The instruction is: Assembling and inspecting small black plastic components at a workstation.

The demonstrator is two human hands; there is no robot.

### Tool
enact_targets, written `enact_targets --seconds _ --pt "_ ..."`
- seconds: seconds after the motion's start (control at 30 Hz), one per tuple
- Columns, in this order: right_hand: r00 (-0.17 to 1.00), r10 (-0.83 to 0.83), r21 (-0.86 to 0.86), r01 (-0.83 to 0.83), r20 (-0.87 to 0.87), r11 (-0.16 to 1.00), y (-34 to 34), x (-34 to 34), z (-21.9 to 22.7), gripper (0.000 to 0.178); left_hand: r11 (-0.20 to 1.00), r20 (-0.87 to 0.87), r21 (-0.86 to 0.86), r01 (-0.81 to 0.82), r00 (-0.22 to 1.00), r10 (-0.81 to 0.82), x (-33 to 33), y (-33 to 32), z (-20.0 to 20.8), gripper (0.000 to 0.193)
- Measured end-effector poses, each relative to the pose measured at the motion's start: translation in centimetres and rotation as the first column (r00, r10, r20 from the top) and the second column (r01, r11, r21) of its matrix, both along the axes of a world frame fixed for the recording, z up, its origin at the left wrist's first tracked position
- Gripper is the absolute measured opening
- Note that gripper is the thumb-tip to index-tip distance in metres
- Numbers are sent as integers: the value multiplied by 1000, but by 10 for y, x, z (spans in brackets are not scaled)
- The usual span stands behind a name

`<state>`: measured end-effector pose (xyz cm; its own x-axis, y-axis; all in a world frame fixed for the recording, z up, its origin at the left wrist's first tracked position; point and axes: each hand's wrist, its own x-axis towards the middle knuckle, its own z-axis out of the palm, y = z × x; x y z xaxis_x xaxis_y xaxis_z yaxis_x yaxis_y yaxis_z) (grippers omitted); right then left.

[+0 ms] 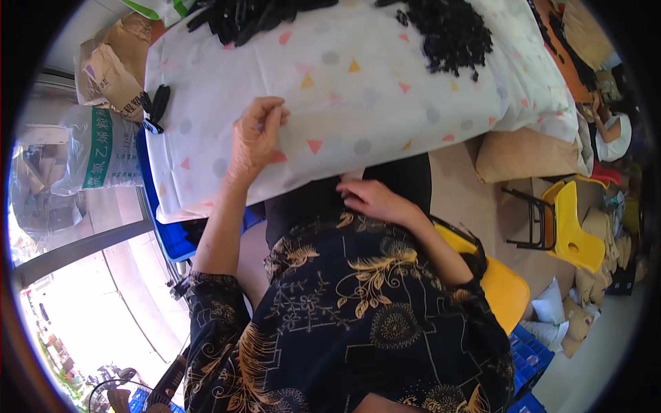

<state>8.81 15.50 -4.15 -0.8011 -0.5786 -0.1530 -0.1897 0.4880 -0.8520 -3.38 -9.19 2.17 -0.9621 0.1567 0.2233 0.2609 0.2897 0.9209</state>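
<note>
My left hand [258,134] is above the near left part of a white cloth [261,76] printed with coloured triangles and dots. Its fingers are curled in with the thumb against them; whatever they may hold is hidden. Lower down, my right hand [375,199] rests over my lap just off the cloth's near edge, its fingers bent inward and their grip unclear. A small pale patch [353,176] shows beyond its fingertips. On the cloth's far side lie a heap of long black pieces [241,19] and, to the right, a pile of small black parts [451,34].
Several black pieces [158,104] lie at the cloth's left edge, beside brown paper sacks [117,65] and a blue crate [175,237]. A yellow chair [578,227] and stuffed sacks [527,155] stand to the right. Another person [613,134] sits at far right.
</note>
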Motion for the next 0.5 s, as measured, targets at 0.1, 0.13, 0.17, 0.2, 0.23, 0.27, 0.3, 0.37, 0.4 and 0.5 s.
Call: enact_targets --seconds 0.1,0.13,0.17,0.2,0.23,0.27,0.3,0.37,0.4,0.5 --pt "987 14 -172 13 158 985 1 -1 38 35 999 25 -43 9 1000 -8 -3 -1 3 15" --pt "981 24 -218 19 192 976 -1 -2 45 36 998 64 -53 16 998 -13 -1 -2 2 15" --pt "983 27 -218 13 180 976 -4 -6 46 36 1000 37 -29 10 999 -9 0 -7 -6 14" --pt "985 22 -223 17 168 975 -6 -11 46 36 1000 26 -23 15 1000 -15 -1 -6 -6 14" --pt "987 17 -228 20 158 973 -9 -14 45 36 999 29 -36 6 1000 -5 0 -5 -6 14" --pt "989 11 -224 23 149 974 -13 -16 40 36 999 33 -49 -4 999 5 1 -5 -6 14" --pt "988 2 -143 21 157 989 -16 -18 31 36 997 27 -75 -6 1000 8 1 0 -4 13" --pt "990 18 12 -20 143 1000 -23 -22 34 36 997 -6 -76 -18 1000 18 0 3 2 12" --pt "991 13 11 -14 135 1000 -25 -19 29 36 996 -20 -85 -30 999 28 1 3 2 11" --pt "990 142 134 -139 -14 981 -27 -19 21 39 996 -12 -87 -13 1000 12 3 4 6 11"
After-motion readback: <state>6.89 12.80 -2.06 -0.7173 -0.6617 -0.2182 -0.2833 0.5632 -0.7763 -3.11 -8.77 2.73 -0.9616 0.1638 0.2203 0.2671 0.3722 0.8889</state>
